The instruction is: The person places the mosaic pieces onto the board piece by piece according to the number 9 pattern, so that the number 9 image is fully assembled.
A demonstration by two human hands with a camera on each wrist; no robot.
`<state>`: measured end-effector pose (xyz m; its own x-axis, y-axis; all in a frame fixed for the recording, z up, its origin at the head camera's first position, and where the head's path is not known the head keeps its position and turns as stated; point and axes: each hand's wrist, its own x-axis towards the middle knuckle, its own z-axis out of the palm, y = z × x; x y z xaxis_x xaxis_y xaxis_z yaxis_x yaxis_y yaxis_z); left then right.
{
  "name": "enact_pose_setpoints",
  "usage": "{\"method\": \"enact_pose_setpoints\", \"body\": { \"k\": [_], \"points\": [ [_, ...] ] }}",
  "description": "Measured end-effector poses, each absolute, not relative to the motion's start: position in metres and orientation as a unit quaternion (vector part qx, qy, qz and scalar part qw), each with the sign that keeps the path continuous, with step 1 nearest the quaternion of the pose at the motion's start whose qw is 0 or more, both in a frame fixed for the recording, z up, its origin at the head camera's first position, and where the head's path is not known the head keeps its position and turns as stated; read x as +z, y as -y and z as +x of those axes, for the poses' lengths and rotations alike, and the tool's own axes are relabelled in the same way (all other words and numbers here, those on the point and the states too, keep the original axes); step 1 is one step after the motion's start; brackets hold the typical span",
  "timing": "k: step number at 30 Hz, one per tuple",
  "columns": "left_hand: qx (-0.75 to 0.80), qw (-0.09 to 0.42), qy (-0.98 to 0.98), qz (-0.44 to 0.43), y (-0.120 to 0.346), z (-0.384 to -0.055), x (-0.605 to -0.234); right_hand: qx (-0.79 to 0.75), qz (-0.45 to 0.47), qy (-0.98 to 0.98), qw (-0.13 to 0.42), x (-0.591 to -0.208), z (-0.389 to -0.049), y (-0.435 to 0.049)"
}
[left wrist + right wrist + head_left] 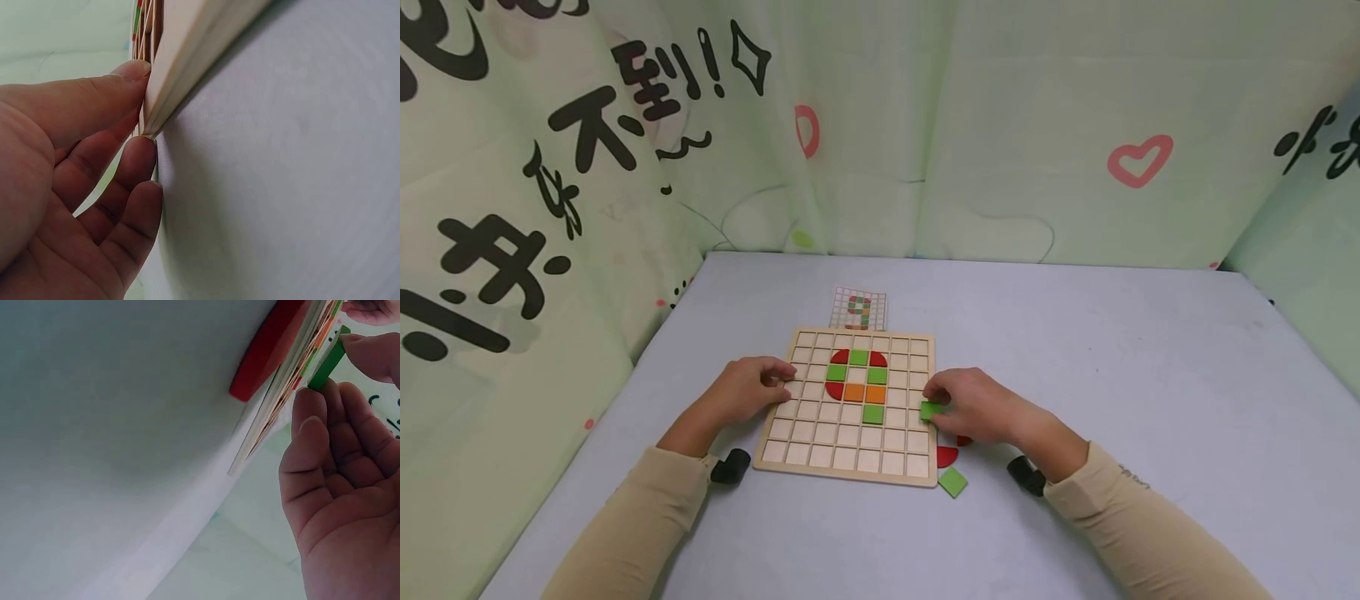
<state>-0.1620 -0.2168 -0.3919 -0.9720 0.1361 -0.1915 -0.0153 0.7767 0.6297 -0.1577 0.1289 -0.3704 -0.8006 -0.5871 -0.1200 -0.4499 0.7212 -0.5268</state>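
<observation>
A wooden grid board (pixel 820 435) lies on the table with red, green and orange tiles set in its upper middle cells. My left hand (pixel 747 392) grips the board's left edge, the thumb on the frame and fingertips at its side in the left wrist view. Between thumb and fingers, my right hand (pixel 981 406) pinches a green square tile (pixel 328 365) over the board's right edge. Another green square tile (pixel 953 482) lies off the board's lower right corner. A red rounded tile (pixel 947 457) sits beside that edge, and a second red piece (pixel 964 440) is partly hidden under the right hand.
Behind the board, a small pattern card (pixel 868 307) shows a coloured grid, its lower part hidden by the board. The white table (pixel 1112 358) reaches back to a printed light green curtain (pixel 1000 125), which also hangs along the left side.
</observation>
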Motion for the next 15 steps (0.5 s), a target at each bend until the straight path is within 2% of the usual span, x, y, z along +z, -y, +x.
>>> {"method": "enact_pose_setpoints", "body": {
  "k": [4,15],
  "points": [
    [0.333,0.114,-0.936,0.031,0.217,-0.162,-0.393,-0.252,-0.279,-0.914,0.154,-0.369,-0.157,-0.124],
    [0.331,0.114,-0.936,0.031,0.216,-0.162,-0.392,-0.254,-0.311,-0.905,0.139,-0.366,-0.154,-0.108]
  ]
}}
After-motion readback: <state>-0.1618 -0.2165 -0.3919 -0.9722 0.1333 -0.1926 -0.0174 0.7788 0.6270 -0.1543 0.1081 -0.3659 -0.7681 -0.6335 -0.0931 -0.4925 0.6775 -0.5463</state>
